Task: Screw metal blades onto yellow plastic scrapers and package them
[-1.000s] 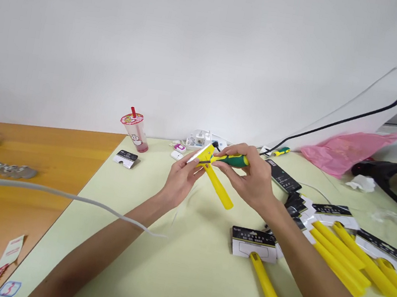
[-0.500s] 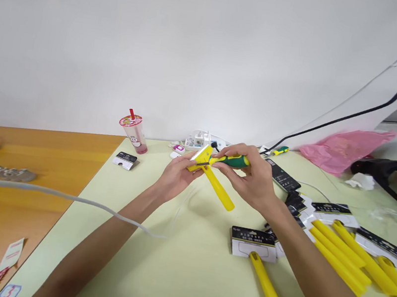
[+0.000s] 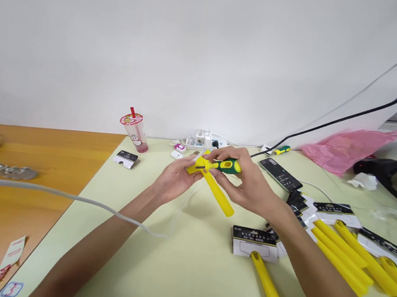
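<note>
My left hand (image 3: 178, 175) is closed around the head of a yellow scraper (image 3: 218, 194), whose handle slants down to the right above the table. In my right hand (image 3: 249, 176) is a screwdriver (image 3: 229, 166) with a green and yellow handle. Its short dark shaft points left and lies over the scraper's head; whether the tip sits in a screw cannot be made out. Lower right, another yellow scraper handle (image 3: 270, 290) sticks out from a black and white card (image 3: 254, 242) on the table.
Several yellow handles (image 3: 343, 257) lie among cards at the right. A phone (image 3: 280, 174), a second screwdriver (image 3: 283, 150) and a pink bag (image 3: 347, 149) are farther back. A drink cup (image 3: 136, 133) stands behind left. A grey cable (image 3: 63, 193) crosses above the left forearm.
The screwdriver handle has turned in my right hand, and its shaft has shifted slightly over the scraper's head. My left hand keeps its hold on the scraper.
</note>
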`<state>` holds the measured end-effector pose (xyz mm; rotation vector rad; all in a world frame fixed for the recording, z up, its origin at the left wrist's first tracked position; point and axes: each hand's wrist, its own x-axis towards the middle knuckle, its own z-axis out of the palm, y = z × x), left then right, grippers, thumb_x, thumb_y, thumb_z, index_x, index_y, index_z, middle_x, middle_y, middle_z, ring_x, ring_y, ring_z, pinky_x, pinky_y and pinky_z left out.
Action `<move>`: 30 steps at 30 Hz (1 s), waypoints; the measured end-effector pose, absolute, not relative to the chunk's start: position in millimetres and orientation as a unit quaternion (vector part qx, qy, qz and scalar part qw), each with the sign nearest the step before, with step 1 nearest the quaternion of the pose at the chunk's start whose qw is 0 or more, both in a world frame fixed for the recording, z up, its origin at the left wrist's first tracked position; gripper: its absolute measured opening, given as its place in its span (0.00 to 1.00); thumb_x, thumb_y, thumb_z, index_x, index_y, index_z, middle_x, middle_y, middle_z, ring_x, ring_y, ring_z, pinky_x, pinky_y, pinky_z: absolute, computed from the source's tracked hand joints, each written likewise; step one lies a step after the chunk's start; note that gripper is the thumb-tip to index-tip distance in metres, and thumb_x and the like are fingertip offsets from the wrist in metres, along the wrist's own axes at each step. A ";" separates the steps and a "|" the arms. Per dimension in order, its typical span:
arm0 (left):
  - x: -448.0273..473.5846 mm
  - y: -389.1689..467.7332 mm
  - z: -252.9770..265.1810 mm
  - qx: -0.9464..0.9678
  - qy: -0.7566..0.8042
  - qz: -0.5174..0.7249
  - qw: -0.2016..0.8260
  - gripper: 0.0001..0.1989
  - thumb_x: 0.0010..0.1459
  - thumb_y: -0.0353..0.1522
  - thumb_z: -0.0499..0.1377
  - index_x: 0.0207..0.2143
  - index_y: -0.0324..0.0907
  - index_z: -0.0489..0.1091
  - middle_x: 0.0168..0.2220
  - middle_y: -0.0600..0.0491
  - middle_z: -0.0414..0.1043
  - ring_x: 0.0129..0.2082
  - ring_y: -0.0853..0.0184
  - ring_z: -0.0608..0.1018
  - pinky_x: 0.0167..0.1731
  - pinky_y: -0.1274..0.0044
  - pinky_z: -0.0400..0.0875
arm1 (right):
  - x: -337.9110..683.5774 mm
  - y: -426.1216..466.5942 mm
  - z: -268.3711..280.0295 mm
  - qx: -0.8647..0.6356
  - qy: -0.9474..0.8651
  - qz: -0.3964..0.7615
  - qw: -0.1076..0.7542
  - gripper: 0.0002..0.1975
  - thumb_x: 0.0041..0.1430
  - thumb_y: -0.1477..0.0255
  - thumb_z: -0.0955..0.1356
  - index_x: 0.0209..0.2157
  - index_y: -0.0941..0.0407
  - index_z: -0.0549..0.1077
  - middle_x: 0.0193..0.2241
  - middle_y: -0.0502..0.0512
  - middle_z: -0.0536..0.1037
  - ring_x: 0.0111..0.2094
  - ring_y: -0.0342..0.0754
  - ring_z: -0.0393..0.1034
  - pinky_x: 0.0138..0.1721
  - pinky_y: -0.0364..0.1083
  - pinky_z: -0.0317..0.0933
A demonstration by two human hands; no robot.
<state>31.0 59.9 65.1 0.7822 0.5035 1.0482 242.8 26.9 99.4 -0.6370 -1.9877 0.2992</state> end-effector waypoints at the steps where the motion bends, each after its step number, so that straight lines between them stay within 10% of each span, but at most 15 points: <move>1: 31.8 59.1 66.2 0.361 0.233 0.480 0.765 0.05 0.62 0.27 0.67 0.41 0.40 0.82 0.48 0.45 0.82 0.51 0.57 0.82 0.57 0.66 0.76 | 244.2 24.4 103.1 -0.256 -0.832 0.129 0.475 0.13 0.74 0.71 0.69 0.55 0.47 0.67 0.53 0.60 0.80 0.55 0.54 0.79 0.54 0.57 0.78; 11: 45.5 47.0 78.5 0.382 0.226 0.509 0.737 0.13 0.61 0.27 0.69 0.49 0.39 0.82 0.53 0.42 0.83 0.59 0.54 0.81 0.61 0.66 0.74 | 239.5 24.2 98.7 -0.328 -0.734 -0.005 0.595 0.18 0.66 0.62 0.78 0.51 0.47 0.70 0.39 0.52 0.81 0.36 0.52 0.82 0.35 0.51 0.78; 18: 41.9 51.2 82.7 0.358 0.250 0.580 0.688 0.11 0.61 0.29 0.70 0.47 0.40 0.81 0.54 0.44 0.82 0.61 0.55 0.80 0.63 0.67 0.73 | 240.8 20.8 108.5 -0.252 -0.808 0.083 0.525 0.17 0.73 0.71 0.70 0.59 0.47 0.67 0.58 0.63 0.77 0.63 0.58 0.73 0.57 0.61 0.76; 24: 39.6 54.5 81.1 0.359 0.252 0.594 0.674 0.12 0.60 0.29 0.71 0.47 0.42 0.81 0.54 0.44 0.82 0.63 0.55 0.78 0.64 0.67 0.72 | 238.3 25.0 100.2 -0.317 -0.783 -0.026 0.534 0.07 0.72 0.64 0.73 0.46 0.49 0.74 0.37 0.54 0.81 0.35 0.52 0.77 0.35 0.51 0.72; 27: 38.6 58.1 75.0 0.357 0.254 0.614 0.656 0.12 0.60 0.28 0.71 0.46 0.42 0.81 0.55 0.45 0.82 0.63 0.57 0.77 0.62 0.70 0.72 | 233.6 25.2 96.4 -0.411 -0.724 0.006 0.554 0.18 0.68 0.55 0.75 0.35 0.51 0.68 0.27 0.49 0.76 0.26 0.48 0.72 0.28 0.47 0.67; 30: 35.7 62.0 72.3 0.374 0.247 0.633 0.631 0.12 0.61 0.30 0.70 0.48 0.43 0.81 0.57 0.46 0.81 0.63 0.57 0.77 0.60 0.72 0.72 | 235.3 25.9 98.1 -0.431 -0.724 0.093 0.531 0.18 0.68 0.53 0.74 0.41 0.51 0.68 0.34 0.52 0.79 0.30 0.48 0.77 0.28 0.46 0.69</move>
